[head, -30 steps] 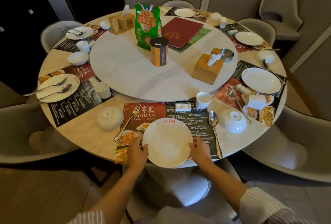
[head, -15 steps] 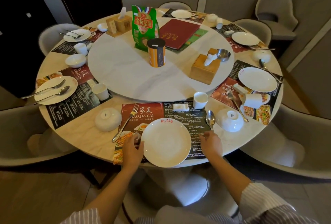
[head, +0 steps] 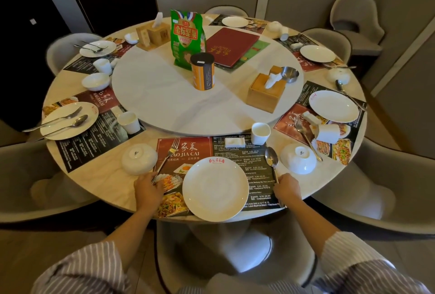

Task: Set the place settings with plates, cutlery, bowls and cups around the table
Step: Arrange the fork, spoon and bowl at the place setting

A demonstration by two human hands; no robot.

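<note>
Cutlery step at near setting: left hand point(head: 148, 186) grips fork point(head: 167, 156) handle left of plate point(head: 215, 189), right hand point(head: 286, 190) grips spoon point(head: 271, 159) handle right of it; best lay both straight, parallel beside plate.

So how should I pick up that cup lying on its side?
Grab the tipped cup round its middle, coming down from above. It lies flat on the placemat, mouth towards the fork, so its rounded side is up and free; I see no handle.
</note>
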